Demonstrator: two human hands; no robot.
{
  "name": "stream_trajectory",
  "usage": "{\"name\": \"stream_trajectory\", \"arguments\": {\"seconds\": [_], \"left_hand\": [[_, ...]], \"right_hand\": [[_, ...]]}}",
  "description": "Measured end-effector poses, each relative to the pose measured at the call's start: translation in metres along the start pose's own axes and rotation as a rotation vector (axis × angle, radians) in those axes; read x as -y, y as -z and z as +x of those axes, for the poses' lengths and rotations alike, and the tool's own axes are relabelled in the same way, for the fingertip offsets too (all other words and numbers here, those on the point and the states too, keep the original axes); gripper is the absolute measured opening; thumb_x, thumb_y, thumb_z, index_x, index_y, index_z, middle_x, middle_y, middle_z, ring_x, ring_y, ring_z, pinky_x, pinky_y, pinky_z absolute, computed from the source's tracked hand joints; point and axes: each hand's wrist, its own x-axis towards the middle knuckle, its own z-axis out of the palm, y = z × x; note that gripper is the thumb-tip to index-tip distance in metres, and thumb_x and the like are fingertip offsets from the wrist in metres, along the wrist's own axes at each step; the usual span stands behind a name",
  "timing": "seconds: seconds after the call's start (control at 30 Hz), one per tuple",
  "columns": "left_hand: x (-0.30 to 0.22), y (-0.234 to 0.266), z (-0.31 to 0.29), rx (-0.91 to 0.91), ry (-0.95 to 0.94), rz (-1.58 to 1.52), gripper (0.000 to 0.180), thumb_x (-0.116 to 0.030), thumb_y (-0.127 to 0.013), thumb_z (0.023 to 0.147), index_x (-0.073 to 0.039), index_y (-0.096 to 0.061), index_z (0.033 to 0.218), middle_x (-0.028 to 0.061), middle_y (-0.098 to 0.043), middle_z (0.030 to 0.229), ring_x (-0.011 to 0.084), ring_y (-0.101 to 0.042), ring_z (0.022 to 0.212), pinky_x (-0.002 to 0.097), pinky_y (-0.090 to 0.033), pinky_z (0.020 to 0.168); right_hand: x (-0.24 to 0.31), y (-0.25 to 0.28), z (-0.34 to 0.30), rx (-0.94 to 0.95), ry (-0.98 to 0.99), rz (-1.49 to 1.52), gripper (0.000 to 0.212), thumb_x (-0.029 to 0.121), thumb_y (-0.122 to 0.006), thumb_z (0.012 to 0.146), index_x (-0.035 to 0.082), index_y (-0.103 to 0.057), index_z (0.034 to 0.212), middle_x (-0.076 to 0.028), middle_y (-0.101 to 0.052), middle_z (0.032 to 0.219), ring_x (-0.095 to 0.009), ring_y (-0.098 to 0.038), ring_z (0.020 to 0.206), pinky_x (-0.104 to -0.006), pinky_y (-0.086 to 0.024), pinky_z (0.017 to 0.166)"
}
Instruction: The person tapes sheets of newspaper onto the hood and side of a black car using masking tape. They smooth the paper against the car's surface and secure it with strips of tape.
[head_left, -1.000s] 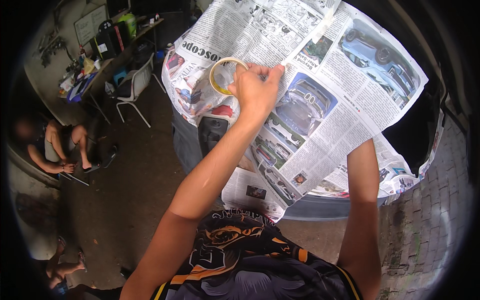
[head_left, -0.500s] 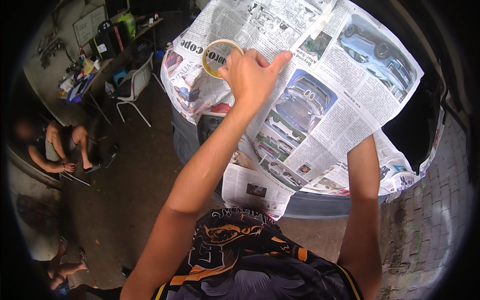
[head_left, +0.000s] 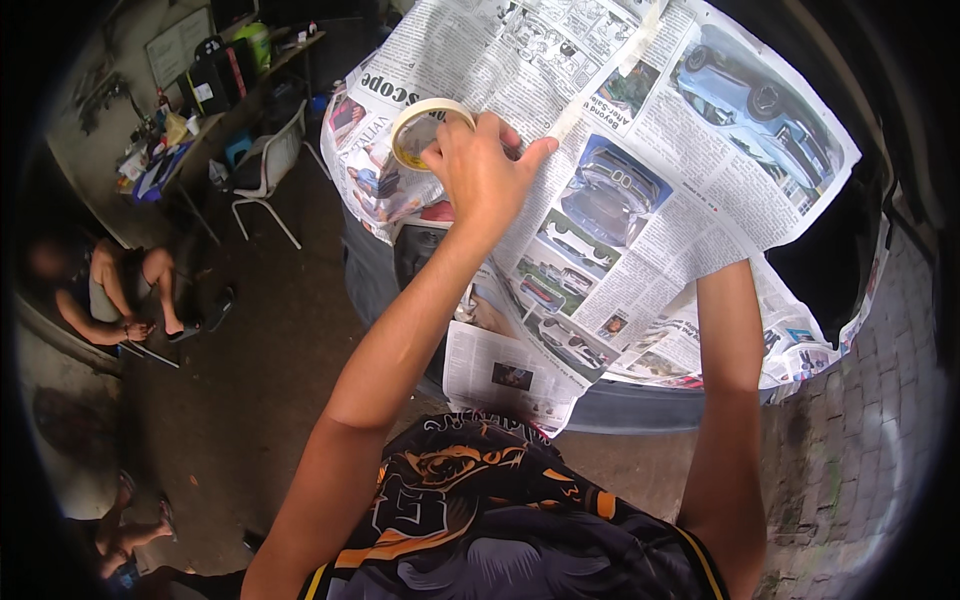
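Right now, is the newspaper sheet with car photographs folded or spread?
Spread: the newspaper sheet lies opened out, its car photographs and printed text facing up.

Panel [head_left: 640, 410], dark grey, curved: carries overlapping printed newspaper sheets [head_left: 690, 230], some edges hanging over, with a pale strip of tape [head_left: 640, 45] stuck on top. Table [head_left: 206, 130], brown, at far left: bears a black case [head_left: 212, 85], a white cup [head_left: 193, 125] and a blue cloth [head_left: 158, 178]. Floor [head_left: 290, 330], dark brown: supports a white chair [head_left: 282, 158] and a dark sandal [head_left: 222, 308].
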Motion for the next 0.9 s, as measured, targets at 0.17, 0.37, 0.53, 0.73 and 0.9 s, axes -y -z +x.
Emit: {"name": "stream_trajectory", "arguments": {"seconds": [0.17,0.37,0.53,0.73,0.9], "left_hand": [[-0.003,0.013,-0.010,0.001,-0.078,-0.056,0.040,-0.039,-0.079,0.088,-0.010,-0.064,0.111,0.0124,-0.061,0.093,0.0296,-0.057,0.097,0.0458,-0.035,0.092],[0.001,0.108,-0.058,0.563,0.224,-1.019,0.079,0.000,-0.055,0.093,-0.012,-0.018,0.161,0.0118,-0.060,0.099,0.0178,-0.055,0.090,0.0333,-0.043,0.087],[0.022,0.125,-0.089,0.828,0.342,-1.262,0.094,0.011,-0.045,0.091,-0.013,0.006,0.166,0.0135,-0.062,0.108,0.0171,-0.057,0.096,0.0335,-0.044,0.093],[0.024,0.135,-0.144,0.891,0.382,-0.995,0.091,0.014,-0.044,0.094,-0.009,0.007,0.166,0.0194,-0.060,0.123,0.0250,-0.060,0.105,0.0367,-0.048,0.092],[0.035,0.144,-0.178,0.934,0.335,-0.657,0.093,0.015,-0.046,0.091,-0.005,0.007,0.165,0.0259,-0.061,0.127,0.0345,-0.064,0.116,0.0376,-0.048,0.099]], "right_hand": [[0.011,0.021,-0.004,-0.036,0.032,0.010,0.025,0.019,-0.051,0.104,-0.004,-0.058,0.111,-0.011,-0.060,0.098,-0.022,-0.054,0.090,-0.0352,-0.044,0.081],[0.072,0.096,-0.091,-0.346,0.578,0.208,0.024,0.018,-0.051,0.104,-0.005,-0.058,0.109,-0.011,-0.059,0.095,-0.021,-0.054,0.088,-0.0346,-0.043,0.079],[0.072,-0.021,-0.283,0.050,0.800,0.072,0.016,0.009,-0.066,0.093,-0.001,-0.064,0.105,-0.011,-0.063,0.093,-0.020,-0.058,0.082,-0.0302,-0.046,0.070],[-0.018,-0.089,-0.340,0.560,0.474,-0.420,0.024,0.000,-0.083,0.081,0.001,-0.076,0.104,-0.011,-0.069,0.097,-0.021,-0.069,0.083,-0.0301,-0.054,0.066],[-0.045,-0.084,-0.354,0.703,0.386,-0.512,0.021,0.001,-0.082,0.082,0.001,-0.075,0.102,-0.009,-0.068,0.100,-0.022,-0.069,0.079,-0.0328,-0.054,0.066]]}}
